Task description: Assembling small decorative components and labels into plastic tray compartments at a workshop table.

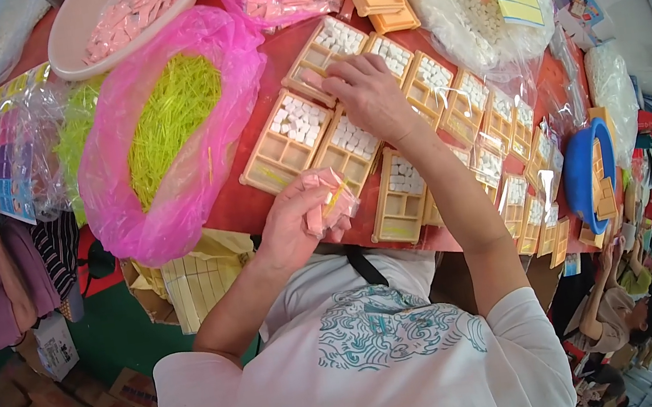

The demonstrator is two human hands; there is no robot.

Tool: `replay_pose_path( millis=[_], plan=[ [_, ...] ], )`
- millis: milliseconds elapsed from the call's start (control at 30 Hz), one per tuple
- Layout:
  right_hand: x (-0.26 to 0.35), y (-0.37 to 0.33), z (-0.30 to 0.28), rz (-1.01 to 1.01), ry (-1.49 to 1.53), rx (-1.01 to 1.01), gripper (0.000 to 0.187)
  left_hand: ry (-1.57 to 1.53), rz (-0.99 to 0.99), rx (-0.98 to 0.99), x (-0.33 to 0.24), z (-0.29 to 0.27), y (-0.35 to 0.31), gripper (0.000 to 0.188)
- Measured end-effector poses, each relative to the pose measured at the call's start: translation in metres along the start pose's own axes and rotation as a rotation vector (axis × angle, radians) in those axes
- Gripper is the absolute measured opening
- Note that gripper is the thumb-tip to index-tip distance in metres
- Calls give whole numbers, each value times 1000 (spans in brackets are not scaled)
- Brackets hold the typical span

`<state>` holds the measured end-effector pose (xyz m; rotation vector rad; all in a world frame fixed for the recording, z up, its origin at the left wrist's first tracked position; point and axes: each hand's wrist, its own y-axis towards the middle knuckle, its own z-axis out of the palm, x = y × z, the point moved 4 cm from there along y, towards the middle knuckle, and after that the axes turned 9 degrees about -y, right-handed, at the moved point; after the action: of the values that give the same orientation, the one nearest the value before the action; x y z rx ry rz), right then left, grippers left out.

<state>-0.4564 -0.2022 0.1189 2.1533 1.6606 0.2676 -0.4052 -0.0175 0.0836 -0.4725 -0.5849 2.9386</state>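
Note:
My left hand (285,225) is closed around several small pink packets (334,199) in clear wrap, with a yellow strip among them. It hovers above the near edge of the red table, in front of the trays. My right hand (376,101) reaches over to a far-left wooden tray (300,61). Its fingers are bent down at a pink packet (311,78) in a compartment, and the fingertips are partly hidden. White cubes (298,118) fill one large compartment of a neighbouring divided tray (275,145); thin yellow-green strips lie in another.
A pink plastic bag (99,182) of yellow-green strips (171,117) lies left. Behind stand a white basin (69,65) and another bag, both with pink packets. A clear bag (447,0) of white cubes sits far right. More trays run right toward a blue tub (579,178). Other people work nearby.

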Motion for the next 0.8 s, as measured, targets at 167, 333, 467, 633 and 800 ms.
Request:
replay_pose_path(
  millis=[167,333,467,633,800],
  plan=[
    [27,-12,-45,184,189,87,19,19,1,56,2,-9,-4,18],
    [64,-25,-58,165,645,357,12,70,-19,22,8,-12,-10,18],
    [63,-15,-47,315,752,223,12,40,-20,9,17,-17,-22,17],
    [83,10,-26,186,619,214,10,9,-59,-16,29,-21,-34,16],
    [95,9,-33,133,477,278,13,1,-34,-13,27,-27,-39,15]
  ],
)
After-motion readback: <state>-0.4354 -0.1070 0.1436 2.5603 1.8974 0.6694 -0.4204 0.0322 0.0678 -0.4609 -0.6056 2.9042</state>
